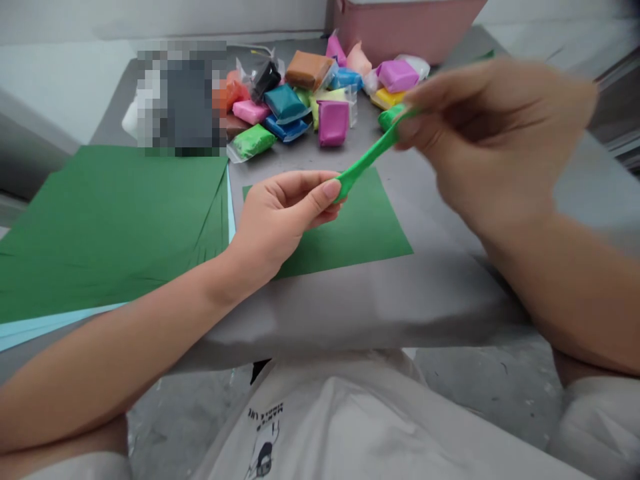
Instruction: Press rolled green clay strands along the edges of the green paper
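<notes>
Green, drawn out as a clay strand (369,159), pinched by left hand (280,220) at one end, right hand (493,133) at the other, above the table (330,313). Could snap mid-span if pulled too hard. Surrounded by large green sheets (115,227), small green sheet (360,227), and wrapped packets (285,103), likely hindering reach toward pink box (405,30).

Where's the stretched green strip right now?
Head view, just right of centre: the green strip runs from the left hand up to the right hand, the small green sheet behind its lower end.
</notes>
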`<control>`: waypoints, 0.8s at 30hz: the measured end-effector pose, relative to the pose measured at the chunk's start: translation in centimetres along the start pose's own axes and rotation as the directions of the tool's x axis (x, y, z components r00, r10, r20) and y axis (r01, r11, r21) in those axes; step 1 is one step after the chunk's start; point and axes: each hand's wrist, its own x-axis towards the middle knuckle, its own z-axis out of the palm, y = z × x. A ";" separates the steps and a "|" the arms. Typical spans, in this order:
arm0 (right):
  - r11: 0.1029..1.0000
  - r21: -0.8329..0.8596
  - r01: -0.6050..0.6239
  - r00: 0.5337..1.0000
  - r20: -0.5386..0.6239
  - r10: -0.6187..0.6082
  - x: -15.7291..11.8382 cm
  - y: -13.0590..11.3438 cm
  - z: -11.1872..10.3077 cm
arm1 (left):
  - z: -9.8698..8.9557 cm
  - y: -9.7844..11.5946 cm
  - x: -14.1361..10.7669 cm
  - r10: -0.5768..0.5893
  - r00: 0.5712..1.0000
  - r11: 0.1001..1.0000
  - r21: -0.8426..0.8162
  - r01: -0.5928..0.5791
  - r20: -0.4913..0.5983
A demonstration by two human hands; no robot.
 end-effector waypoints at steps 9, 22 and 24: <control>0.986 0.165 -0.033 0.994 0.108 0.016 -2.3 1.6 3.0 | 0.1 -0.1 0.2 -0.057 0.979 0.985 -0.148 0.086 0.193; 0.968 0.187 0.168 0.984 0.034 -0.178 -0.8 2.1 0.6 | 0.6 0.7 -0.6 -0.072 0.997 0.962 -0.262 0.079 0.035; 0.983 0.124 0.134 0.991 0.009 -0.137 -1.2 2.6 1.2 | 0.7 0.8 -0.7 -0.071 0.993 0.964 -0.248 0.093 0.096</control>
